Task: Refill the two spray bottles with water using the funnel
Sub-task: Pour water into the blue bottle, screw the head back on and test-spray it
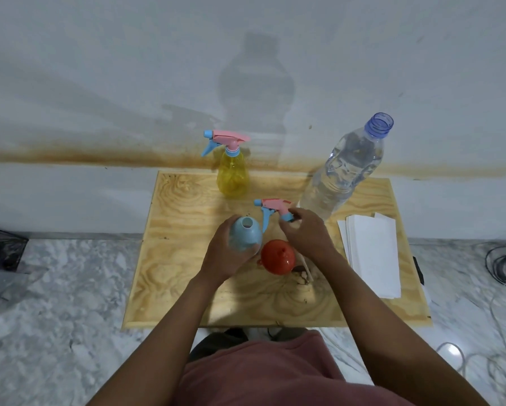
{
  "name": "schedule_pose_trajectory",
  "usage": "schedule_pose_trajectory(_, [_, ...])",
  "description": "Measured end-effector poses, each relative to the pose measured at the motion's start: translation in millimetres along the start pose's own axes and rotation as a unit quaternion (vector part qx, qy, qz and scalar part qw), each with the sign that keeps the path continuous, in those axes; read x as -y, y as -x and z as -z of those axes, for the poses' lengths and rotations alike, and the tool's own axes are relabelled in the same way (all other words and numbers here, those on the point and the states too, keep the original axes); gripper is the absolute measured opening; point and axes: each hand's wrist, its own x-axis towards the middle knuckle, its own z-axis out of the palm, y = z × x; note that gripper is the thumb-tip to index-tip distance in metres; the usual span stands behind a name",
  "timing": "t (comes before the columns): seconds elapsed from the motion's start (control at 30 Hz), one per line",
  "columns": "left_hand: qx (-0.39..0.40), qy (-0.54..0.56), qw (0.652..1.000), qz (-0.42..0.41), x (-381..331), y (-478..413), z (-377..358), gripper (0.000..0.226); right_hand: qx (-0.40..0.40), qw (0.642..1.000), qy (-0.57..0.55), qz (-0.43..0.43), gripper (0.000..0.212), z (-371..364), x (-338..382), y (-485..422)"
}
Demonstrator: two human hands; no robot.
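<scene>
- The left hand (225,254) wraps its fingers round the blue spray bottle (245,234), which stands open-necked on the plywood board (184,276).
- The right hand (304,232) pinches the detached trigger sprayer (275,208) by its collar, just beside that neck.
- The red funnel (278,257) lies spout-up between the forearms.
- Behind stand the yellow spray bottle (234,178) and the uncapped water bottle (345,168).
- A stack of white paper (371,253) lies on the right.

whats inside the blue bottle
Through the open neck of the translucent blue plastic spray bottle, only pale interior shows; the left hand covers its lower body, hiding any water.
</scene>
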Motion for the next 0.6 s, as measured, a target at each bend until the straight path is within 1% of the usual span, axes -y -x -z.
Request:
schedule_pose_trajectory(0.03, [0.003,0.007,1.000,0.003,0.6,0.3,-0.8,0.071,0.001,1.000,-0.027,0.005,0.034,3.8,4.3,3.6])
schedule_pose_trajectory(0.1, [0.001,0.004,1.000,0.002,1.0,-0.3,-1.6,0.070,0.002,0.996,-0.087,0.014,0.036,11.9,13.2,8.2])
schedule_pose_trajectory(0.17, [-0.009,-0.011,1.000,-0.006,-0.1,-2.1,-2.3,0.067,-0.001,0.992,-0.120,0.035,0.037,22.0,24.0,11.3])
schedule_pose_trajectory(0.27, [-0.014,-0.025,1.000,-0.012,-5.5,-5.6,0.8,0.063,-0.024,0.983,-0.162,0.076,0.033,36.2,44.8,13.8])
schedule_pose_trajectory(0.33, [-0.024,-0.019,0.999,-0.016,-9.8,-9.1,4.2,0.063,-0.046,0.971,-0.211,0.102,0.023,44.8,62.4,15.4])
schedule_pose_trajectory(0.4, [-0.038,-0.016,0.999,-0.027,-14.0,-13.0,8.9,0.068,-0.069,0.956,-0.251,0.137,0.015,51.2,81.3,16.6])
schedule_pose_trajectory(0.5, [-0.048,-0.003,0.997,-0.054,-21.6,-18.4,18.9,0.077,-0.093,0.934,-0.302,0.166,0.016,58.7,109.5,17.5])
schedule_pose_trajectory(0.6, [-0.076,0.020,0.993,-0.089,-37.0,-18.1,33.3,0.075,-0.112,0.908,-0.360,0.184,0.017,65.8,133.7,17.7])
